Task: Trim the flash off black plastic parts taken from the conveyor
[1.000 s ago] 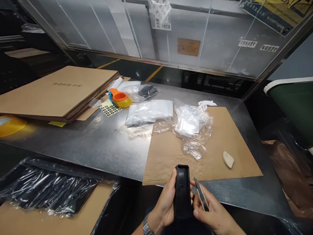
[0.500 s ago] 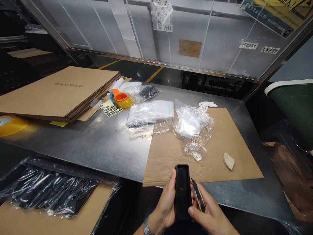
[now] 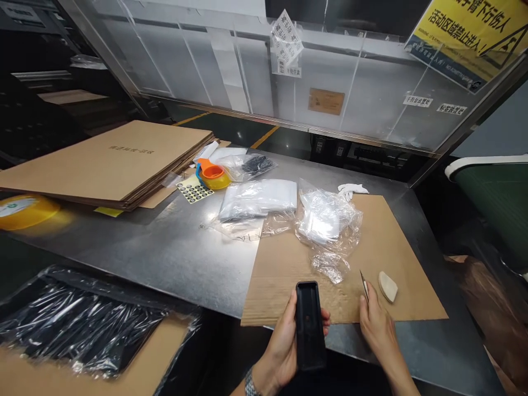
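A long black tray-like part point(image 3: 310, 324) with a raised rim is held near the table's front edge by my left hand point(image 3: 284, 344), whose fingers wrap round its underside. My right hand point(image 3: 376, 322) is closed on a thin knife point(image 3: 364, 286), its dark pointed blade directed up and away from me, over the front of the cardboard sheet point(image 3: 396, 242). Just right of that hand lies a cream-coloured wedge-shaped pad point(image 3: 388, 287). Beyond the hands, crumpled clear plastic bags point(image 3: 322, 217) rest on the cardboard.
Flat cartons point(image 3: 124, 159) are stacked at the left, beside yellow tape point(image 3: 27, 212). An orange tape dispenser point(image 3: 212, 171), a sticker sheet point(image 3: 193, 190), white sleeves point(image 3: 259, 197) and a white glove point(image 3: 350, 190) lie on the metal table point(image 3: 165, 258). Plastic-wrapped black parts point(image 3: 82, 324) sit lower left.
My right hand has moved away from the black part, rightward to the cardboard beside the pad, still holding the knife. My left hand keeps the black part. The view has tilted up slightly.
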`<state>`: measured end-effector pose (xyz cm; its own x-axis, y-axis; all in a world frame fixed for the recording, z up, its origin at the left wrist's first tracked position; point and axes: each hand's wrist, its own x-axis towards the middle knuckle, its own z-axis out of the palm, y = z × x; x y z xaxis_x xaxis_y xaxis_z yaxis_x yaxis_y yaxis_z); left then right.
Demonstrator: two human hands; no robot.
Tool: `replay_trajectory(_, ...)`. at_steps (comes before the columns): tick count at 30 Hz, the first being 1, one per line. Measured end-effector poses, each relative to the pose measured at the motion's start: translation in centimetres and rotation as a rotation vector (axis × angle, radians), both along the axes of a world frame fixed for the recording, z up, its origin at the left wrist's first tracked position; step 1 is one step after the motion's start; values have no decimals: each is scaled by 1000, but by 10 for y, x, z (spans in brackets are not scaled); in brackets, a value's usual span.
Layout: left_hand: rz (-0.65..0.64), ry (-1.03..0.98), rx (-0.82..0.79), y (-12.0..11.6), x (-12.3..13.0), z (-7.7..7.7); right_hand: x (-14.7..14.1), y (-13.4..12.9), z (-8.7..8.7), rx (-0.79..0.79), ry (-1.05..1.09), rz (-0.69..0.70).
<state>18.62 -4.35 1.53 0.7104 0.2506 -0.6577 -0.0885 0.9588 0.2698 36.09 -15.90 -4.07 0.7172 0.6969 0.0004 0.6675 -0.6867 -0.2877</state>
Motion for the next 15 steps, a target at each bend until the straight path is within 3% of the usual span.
replay_trajectory(3,42,122,237,1,9,-12,10,8,-7,-48,-115,-17)
replay_trajectory(7,169,377,968,8,24,-42,16,20,-11,-52,-247,8)
replay_trajectory(11,147,479,1140,21,35,-66,25,31,-5,12,-307,68)
replay_trajectory(15,139,567,1305,32,40,-77,39,58,10,105,-294,222)
